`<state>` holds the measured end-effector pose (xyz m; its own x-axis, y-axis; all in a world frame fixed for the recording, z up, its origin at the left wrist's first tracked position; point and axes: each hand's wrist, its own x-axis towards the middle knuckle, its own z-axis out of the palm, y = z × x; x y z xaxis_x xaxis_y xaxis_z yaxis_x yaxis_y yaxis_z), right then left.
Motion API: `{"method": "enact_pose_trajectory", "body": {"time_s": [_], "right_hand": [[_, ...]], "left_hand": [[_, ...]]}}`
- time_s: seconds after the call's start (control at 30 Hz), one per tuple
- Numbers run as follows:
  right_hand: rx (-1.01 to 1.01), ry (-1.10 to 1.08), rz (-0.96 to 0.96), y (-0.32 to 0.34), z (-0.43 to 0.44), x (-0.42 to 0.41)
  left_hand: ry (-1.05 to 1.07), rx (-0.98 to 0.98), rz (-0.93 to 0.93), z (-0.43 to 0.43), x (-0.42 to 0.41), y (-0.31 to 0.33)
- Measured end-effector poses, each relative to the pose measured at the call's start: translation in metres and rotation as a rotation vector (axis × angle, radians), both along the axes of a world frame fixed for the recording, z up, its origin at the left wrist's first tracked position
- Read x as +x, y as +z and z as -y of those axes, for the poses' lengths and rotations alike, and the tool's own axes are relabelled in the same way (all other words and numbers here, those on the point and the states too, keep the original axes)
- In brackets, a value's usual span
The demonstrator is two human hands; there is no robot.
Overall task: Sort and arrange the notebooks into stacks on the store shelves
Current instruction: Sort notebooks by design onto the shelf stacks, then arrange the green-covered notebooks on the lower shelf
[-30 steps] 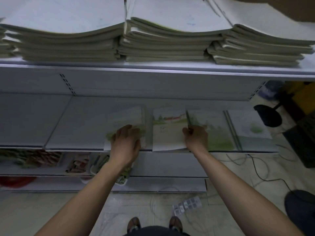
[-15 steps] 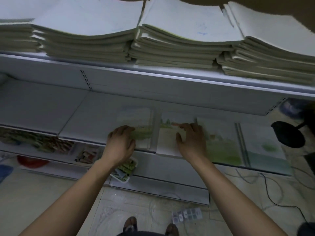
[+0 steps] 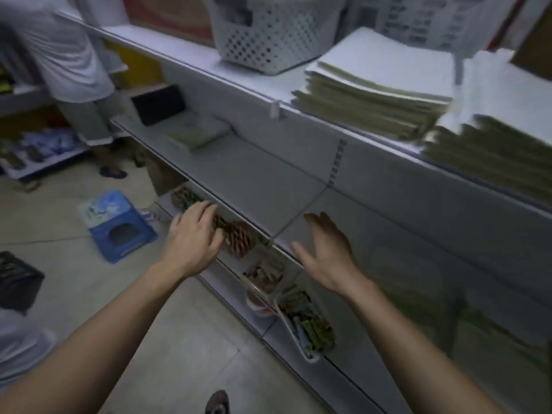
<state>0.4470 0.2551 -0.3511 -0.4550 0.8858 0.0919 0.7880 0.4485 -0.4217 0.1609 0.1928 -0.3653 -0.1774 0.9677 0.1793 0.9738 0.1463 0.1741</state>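
both hands are out in front of the shelving and neither one has anything in it. left hand (image 3: 194,239) is palm down with the fingers spread loose. it's hovering over a tray of brownish stick things (image 3: 239,239) on the level under the middle shelf (image 3: 254,174), too blurry to say what they are. right hand (image 3: 328,252) is released too, turned edge-on with straight fingers and the thumb out, right at the front lip of that middle shelf. can't tell if it actually touches the edge.

notebooks: two thick stacks with white covers and greenish page edges sit on the top shelf (image 3: 191,56). the nearer stack (image 3: 373,85) and the far-right stack (image 3: 501,138) are just beside each other. a white lattice basket (image 3: 268,34) is on the same shelf to their left. a smaller flat pile of notebooks (image 3: 197,131) lies further down the middle shelf, near a black box (image 3: 158,104). the right end of that shelf shows smeared green covers (image 3: 478,324), too motion-blurred to make out.

a clear tray of small items (image 3: 307,327) sticks out below the right wrist. on the floor there's a blue plastic step stool (image 3: 116,227) and a black crate (image 3: 18,279). another person in a white shirt (image 3: 68,55) stands at the far left end of the shelving.
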Motion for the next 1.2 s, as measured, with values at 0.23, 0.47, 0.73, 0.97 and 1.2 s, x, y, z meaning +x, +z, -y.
{"method": "enact_pose_trajectory", "body": {"time_s": [0.23, 0.47, 0.73, 0.97, 1.2], "right_hand": [[0.041, 0.145, -0.045, 0.016, -0.037, -0.202], [-0.016, 0.2, -0.026, 0.007, -0.089, -0.321], [-0.287, 0.02, -0.251, -0.019, -0.176, -0.404], [-0.458, -0.356, -0.417, -0.027, -0.257, -0.459], [-0.478, -0.597, -0.5, -0.045, -0.283, -0.507]], "left_hand": [[0.141, 0.01, 0.059, -0.005, -0.156, 0.019], [0.203, -0.012, 0.091, -0.043, -0.267, 0.007], [0.177, -0.081, 0.25, -0.15, -0.349, -0.024], [0.075, -0.084, 0.517, -0.28, -0.383, -0.017], [-0.054, -0.22, 0.543, -0.376, -0.389, -0.036]]}}
